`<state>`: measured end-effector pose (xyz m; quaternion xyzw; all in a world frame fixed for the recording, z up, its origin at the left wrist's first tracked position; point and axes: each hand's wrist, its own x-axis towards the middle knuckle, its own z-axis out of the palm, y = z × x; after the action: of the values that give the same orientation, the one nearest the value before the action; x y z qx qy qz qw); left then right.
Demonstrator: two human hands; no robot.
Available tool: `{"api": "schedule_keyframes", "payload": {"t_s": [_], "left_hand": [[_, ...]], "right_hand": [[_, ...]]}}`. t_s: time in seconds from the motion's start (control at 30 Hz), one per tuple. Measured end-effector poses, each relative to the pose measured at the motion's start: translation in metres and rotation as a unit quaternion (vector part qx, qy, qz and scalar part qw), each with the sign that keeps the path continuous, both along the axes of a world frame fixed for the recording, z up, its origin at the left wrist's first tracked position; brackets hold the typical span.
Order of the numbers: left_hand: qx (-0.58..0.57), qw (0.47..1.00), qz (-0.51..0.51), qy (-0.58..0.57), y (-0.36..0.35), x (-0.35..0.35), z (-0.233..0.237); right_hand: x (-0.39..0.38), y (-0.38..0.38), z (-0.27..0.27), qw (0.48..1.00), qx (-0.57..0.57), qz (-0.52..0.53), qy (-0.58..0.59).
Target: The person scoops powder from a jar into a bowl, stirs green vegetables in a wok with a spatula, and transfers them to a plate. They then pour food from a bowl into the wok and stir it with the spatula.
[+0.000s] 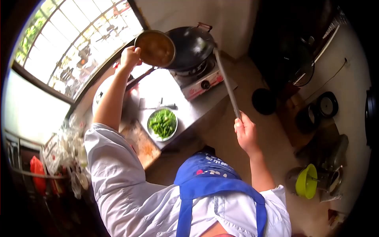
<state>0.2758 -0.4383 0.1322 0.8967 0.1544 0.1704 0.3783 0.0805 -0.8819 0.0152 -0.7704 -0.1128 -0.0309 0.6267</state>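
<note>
My left hand (130, 57) grips the rim of a metal bowl (155, 49) with something brown in it, raised at the left edge of the black wok (190, 47). The bowl overlaps part of the wok in this view. My right hand (246, 133) is closed round the end of a long metal handle (227, 81). The handle's far end reaches the wok's right rim, and I cannot tell what tool it belongs to. Under the wok is a portable gas stove (203, 83). A bowl of chopped green vegetables (162, 123) stands on the counter in front.
A knife (158, 106) lies on the counter (173, 87) behind the vegetables. The wooden cutting board (140, 144) is at the near left corner. Plastic bags (67, 150) hang by the window. A green basin (306, 181) and dark pots (308, 117) sit at the right.
</note>
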Motion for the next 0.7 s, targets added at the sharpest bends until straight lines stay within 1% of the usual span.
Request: {"api": "schedule_keyframes", "payload": {"t_s": [0.03,0.07,0.1,0.17,0.2,0.27,0.3,0.37,0.43,0.5,0.53,0.6,0.63,0.67,0.7], "left_hand": [[0.080,0.997,-0.018,0.011,-0.007,0.016,0.003],[0.115,0.993,-0.031,0.015,-0.010,0.034,0.000],[0.113,0.993,-0.029,0.026,-0.013,0.052,-0.003],[0.127,0.988,-0.065,0.055,-0.007,0.088,-0.011],[0.106,0.990,-0.073,0.060,-0.010,0.099,-0.012],[0.110,0.986,-0.092,0.080,-0.010,0.119,-0.014],[0.104,0.986,-0.100,0.080,-0.015,0.122,-0.012],[0.109,0.984,-0.104,0.095,-0.024,0.127,-0.009],[0.111,0.982,-0.106,0.108,-0.028,0.133,-0.008],[0.241,0.955,-0.161,0.068,-0.027,0.138,-0.013],[0.301,0.934,-0.194,-0.004,-0.027,0.139,-0.015],[0.348,0.910,-0.225,0.018,-0.027,0.141,-0.017],[0.382,0.894,-0.232,0.033,-0.027,0.144,-0.018],[0.383,0.895,-0.225,0.039,-0.025,0.145,-0.019],[0.419,0.877,-0.234,0.037,-0.026,0.148,-0.018]], "right_hand": [[0.022,0.005,0.006,0.996,-0.064,-0.016,-0.059],[0.039,0.011,0.019,0.993,-0.113,-0.011,-0.040],[0.059,0.021,0.028,0.989,-0.141,0.001,-0.035],[0.100,0.041,0.030,0.981,-0.175,0.015,-0.082],[0.119,0.052,0.028,0.980,-0.176,0.027,-0.094],[0.151,0.072,0.013,0.979,-0.160,0.039,-0.123],[0.161,0.078,0.012,0.980,-0.159,0.038,-0.118],[0.178,0.088,0.013,0.982,-0.174,0.049,-0.054],[0.190,0.091,0.011,0.983,-0.172,0.047,-0.048],[0.202,0.086,0.011,0.980,-0.180,0.039,-0.071],[0.207,0.080,0.015,0.978,-0.192,0.047,-0.060],[0.219,0.069,0.030,0.973,-0.214,0.066,-0.049],[0.225,0.066,0.031,0.975,-0.200,0.065,-0.069],[0.229,0.063,0.038,0.974,-0.208,0.080,-0.046],[0.234,0.059,0.046,0.972,-0.216,0.090,-0.025]]}}
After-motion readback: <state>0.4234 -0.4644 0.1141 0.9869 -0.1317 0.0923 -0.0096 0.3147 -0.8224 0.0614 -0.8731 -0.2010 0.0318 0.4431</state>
